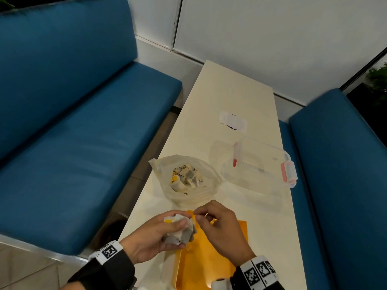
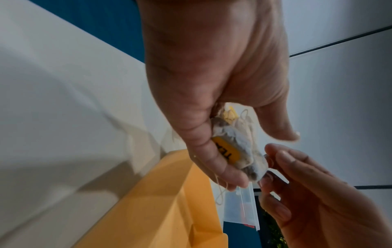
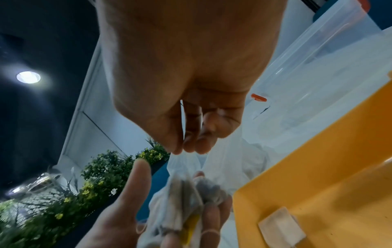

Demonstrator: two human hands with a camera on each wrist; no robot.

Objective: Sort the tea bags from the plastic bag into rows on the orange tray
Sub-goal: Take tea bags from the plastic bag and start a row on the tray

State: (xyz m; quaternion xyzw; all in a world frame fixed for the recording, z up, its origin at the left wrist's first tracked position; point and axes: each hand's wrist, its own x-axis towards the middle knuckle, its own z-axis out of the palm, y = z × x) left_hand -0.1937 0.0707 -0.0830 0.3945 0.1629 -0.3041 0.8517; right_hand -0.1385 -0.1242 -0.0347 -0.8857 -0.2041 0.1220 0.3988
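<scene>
A clump of tea bags [image 1: 179, 231] is gripped in the curled left hand [image 1: 155, 237] at lower centre, just left of the right hand [image 1: 222, 225], whose fingers [image 3: 188, 142] are pinched together, seemingly on nothing, above the tray [image 1: 209, 266].

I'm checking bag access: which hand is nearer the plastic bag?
Right. The right hand sits just below the plastic bag; the left hand, gripping tea bags, is lower and farther left.

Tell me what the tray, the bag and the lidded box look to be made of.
Tray: likely hard plastic, matte orange, moulded rim. Bag: thin clear plastic film, crinkled, tea bags showing through. Box: clear rigid plastic, glossy, with red clips.
</scene>
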